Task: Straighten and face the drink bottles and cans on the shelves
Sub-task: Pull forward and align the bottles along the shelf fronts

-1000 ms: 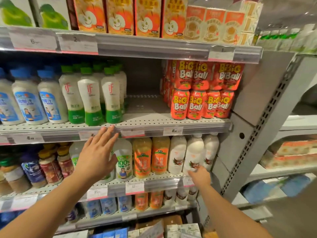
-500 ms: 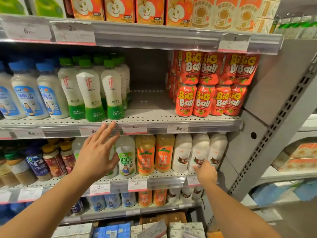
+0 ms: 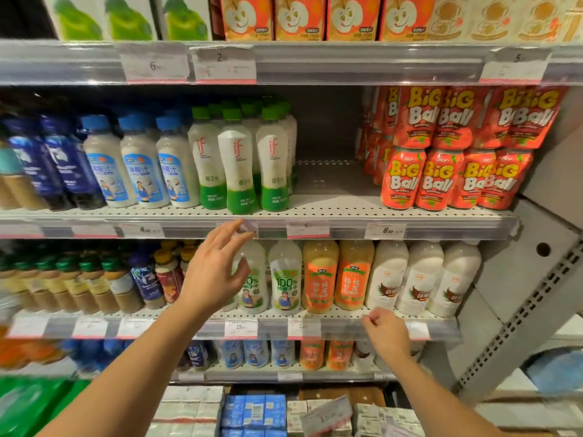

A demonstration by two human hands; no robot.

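Head view shows your left hand point(image 3: 214, 275) raised with fingers spread and relaxed, holding nothing, in front of the clear plastic green-labelled "100%" bottles point(image 3: 285, 279) on the lower white perforated metal shelf point(image 3: 340, 323). Your right hand point(image 3: 386, 334) sits low at that shelf's front edge with fingers curled, below the white coconut-labelled bottles point(image 3: 419, 277); whether it pinches anything cannot be told. Above, green-capped white "if" bottles point(image 3: 236, 171) stand upright, labels forward.
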